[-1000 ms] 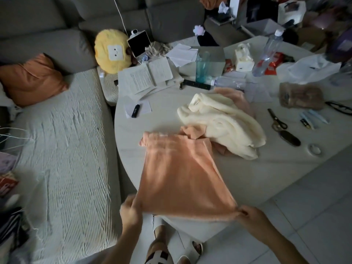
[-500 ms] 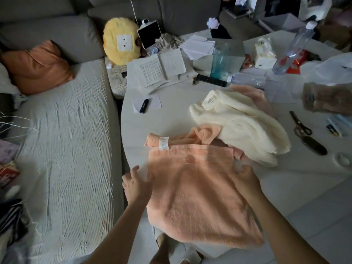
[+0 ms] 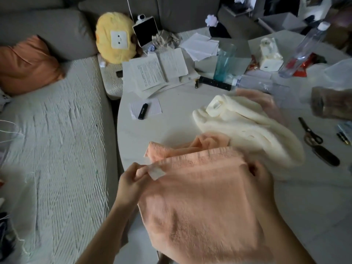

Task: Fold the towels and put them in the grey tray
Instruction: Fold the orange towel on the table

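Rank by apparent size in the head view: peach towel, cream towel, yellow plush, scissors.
1. Peach towel, though it lies nearest the camera, which inflates it.
2. Cream towel.
3. Yellow plush, farther away, so its true size is unsure.
4. Scissors.

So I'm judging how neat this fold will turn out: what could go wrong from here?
The peach towel hangs well off the table edge, so it may slide off if released. The left hand pinches only the corner by the label, which could skew the fold. The far edge lies against the cream towel, which may get dragged along.
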Demonstrator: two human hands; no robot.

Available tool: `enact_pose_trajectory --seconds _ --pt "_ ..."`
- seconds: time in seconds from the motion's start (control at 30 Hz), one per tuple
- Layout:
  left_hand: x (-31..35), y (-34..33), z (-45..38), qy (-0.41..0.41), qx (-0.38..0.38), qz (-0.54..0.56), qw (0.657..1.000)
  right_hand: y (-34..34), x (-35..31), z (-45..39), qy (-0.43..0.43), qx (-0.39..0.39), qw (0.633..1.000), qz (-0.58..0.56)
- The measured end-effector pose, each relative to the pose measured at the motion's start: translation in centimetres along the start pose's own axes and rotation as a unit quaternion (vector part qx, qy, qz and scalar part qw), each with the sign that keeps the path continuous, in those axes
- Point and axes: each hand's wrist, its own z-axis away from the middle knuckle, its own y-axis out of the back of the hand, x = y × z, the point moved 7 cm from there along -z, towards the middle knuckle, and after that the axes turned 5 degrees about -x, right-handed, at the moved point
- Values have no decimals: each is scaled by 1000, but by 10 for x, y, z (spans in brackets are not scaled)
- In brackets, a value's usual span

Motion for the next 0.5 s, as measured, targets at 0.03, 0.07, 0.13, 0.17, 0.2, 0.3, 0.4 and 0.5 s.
enact_pose_trajectory --seconds 0.03,0.07,0.13,0.17,0.2,0.3,0.4,0.5 --pt "-1 11 -4 0 29 -4 1000 -4 -16 1 30 4 999 -42" --pt "-2 20 -10 4 55 -7 998 -11 -28 -1 47 6 996 -76" --pt "-6 30 -27 24 95 -14 995 -29 -36 -15 43 18 996 -81" --pt "-8 31 -36 35 100 -20 994 -39 -35 -24 32 16 998 -59" --pt "-9 28 -46 45 90 -28 994 -51 -32 -34 17 5 999 -34" --pt "-10 7 -70 59 6 -68 996 -75 -12 -53 -24 -14 998 60" --pt "-1 -4 -84 33 -24 -116 992 -83 4 -61 -36 -2 994 100" --pt "0 -8 -88 57 -50 -87 993 -82 14 -60 -73 28 989 123"
